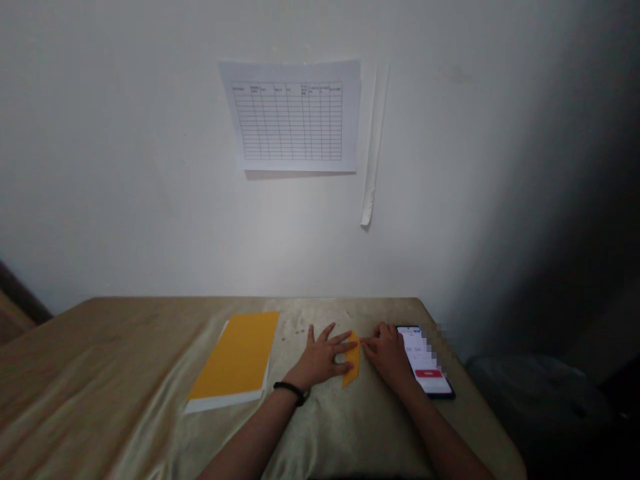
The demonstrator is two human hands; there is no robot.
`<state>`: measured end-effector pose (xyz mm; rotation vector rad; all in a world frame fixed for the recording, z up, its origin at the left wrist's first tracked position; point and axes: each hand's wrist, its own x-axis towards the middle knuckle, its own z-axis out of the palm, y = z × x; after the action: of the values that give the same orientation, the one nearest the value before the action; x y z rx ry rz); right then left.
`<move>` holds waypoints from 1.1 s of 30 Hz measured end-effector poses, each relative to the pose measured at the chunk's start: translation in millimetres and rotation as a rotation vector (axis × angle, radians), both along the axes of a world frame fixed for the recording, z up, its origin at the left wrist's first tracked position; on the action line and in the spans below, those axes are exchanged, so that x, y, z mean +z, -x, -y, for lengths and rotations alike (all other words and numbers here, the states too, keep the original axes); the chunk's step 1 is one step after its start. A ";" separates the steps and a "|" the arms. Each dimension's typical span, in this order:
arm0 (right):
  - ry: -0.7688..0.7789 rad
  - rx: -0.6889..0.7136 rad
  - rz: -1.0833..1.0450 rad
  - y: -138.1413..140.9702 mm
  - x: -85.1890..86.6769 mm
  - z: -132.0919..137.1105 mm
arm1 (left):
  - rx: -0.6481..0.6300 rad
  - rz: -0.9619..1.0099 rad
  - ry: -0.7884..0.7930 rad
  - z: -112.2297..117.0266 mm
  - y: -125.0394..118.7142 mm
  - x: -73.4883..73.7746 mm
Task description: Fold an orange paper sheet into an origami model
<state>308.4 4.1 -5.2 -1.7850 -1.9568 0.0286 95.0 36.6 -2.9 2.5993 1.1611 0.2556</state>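
Observation:
A small piece of folded orange paper [353,360] lies on the cloth-covered table, narrow and with slanted ends. My left hand [323,357] rests on it from the left, fingers spread and fingertips pressing the sheet down; a dark band circles that wrist. At the paper's right edge, the curled fingers of my right hand [387,350] come together in a pinch on the fold. Part of the paper is covered by my left fingers, and the exact grip of my right fingertips is hard to make out.
To the left lies a stack of orange paper [240,357] on white sheets. A lit phone [427,383] lies just right of my right hand, near the table's right edge. A printed table sheet [295,127] and a peeling strip [373,153] are on the wall behind.

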 end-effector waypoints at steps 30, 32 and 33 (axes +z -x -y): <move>0.138 0.266 -0.373 -9.7 -6.2 3.7 | 0.125 -0.024 -0.088 8.0 -2.9 -1.2; 0.153 0.271 -0.382 -10.6 -8.4 2.7 | 0.127 -0.024 -0.090 7.6 -2.8 -1.9; 0.161 0.272 -0.384 -10.8 -9.1 2.4 | 0.126 -0.022 -0.091 7.4 -2.7 -2.1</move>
<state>319.2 1.7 -14.3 -1.4584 -1.9335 0.5898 97.7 29.1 -5.0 2.6156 1.3531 0.3141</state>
